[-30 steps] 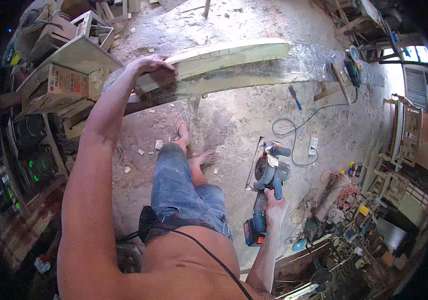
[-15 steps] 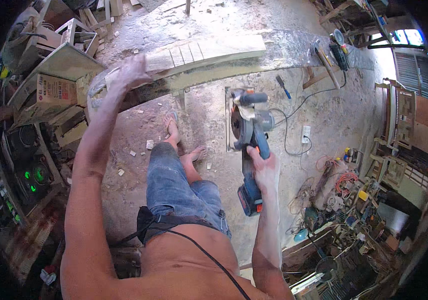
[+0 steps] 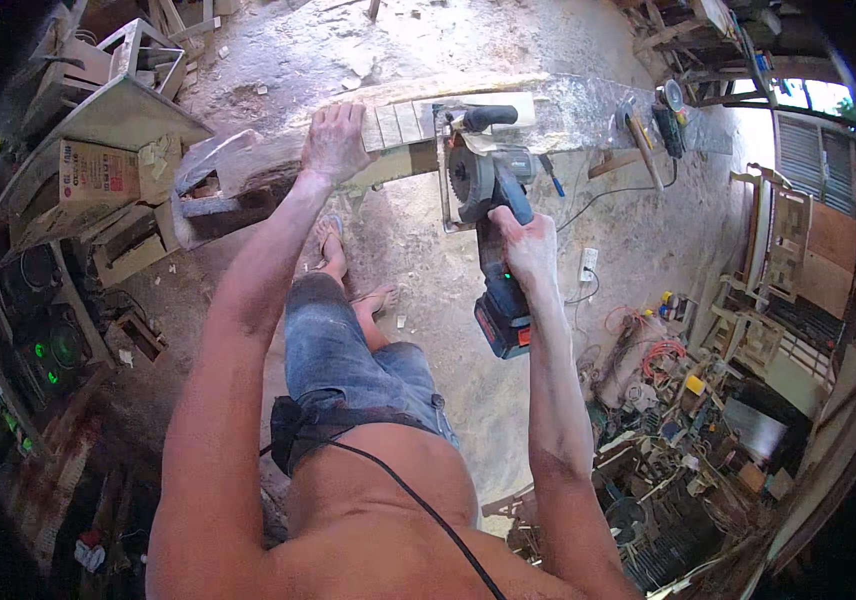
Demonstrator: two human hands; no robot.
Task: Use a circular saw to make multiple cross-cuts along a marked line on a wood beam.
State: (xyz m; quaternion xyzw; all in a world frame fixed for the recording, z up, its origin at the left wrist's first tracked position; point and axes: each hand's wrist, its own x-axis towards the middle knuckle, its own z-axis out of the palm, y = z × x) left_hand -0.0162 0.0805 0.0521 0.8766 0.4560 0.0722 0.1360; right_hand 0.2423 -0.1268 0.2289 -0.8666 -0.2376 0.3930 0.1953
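Observation:
My right hand [image 3: 526, 248] is wrapped round the rear handle of a blue-and-black cordless circular saw [image 3: 488, 185]. The front of its base plate lies over the near edge of a pale wooden board [image 3: 396, 122], right of several cross cuts. My left hand [image 3: 338, 143] grips that board left of the cuts, fingers over its top and thumb toward the near edge. Beneath the board runs a long, worn bench beam [image 3: 258, 165]. Whether the blade touches the wood is hidden by the saw body.
Along the bench's right part lie a hammer [image 3: 640, 145], an angle grinder [image 3: 670, 115] and a blue-handled chisel [image 3: 552, 176]. A power strip [image 3: 588, 264] with a cord is on the floor. At left stands a cardboard box [image 3: 98, 175]; tools clutter the lower right.
The saw has moved forward in my right hand, from over the floor to the board's edge. My left hand has shifted right and come down onto the board near the cuts.

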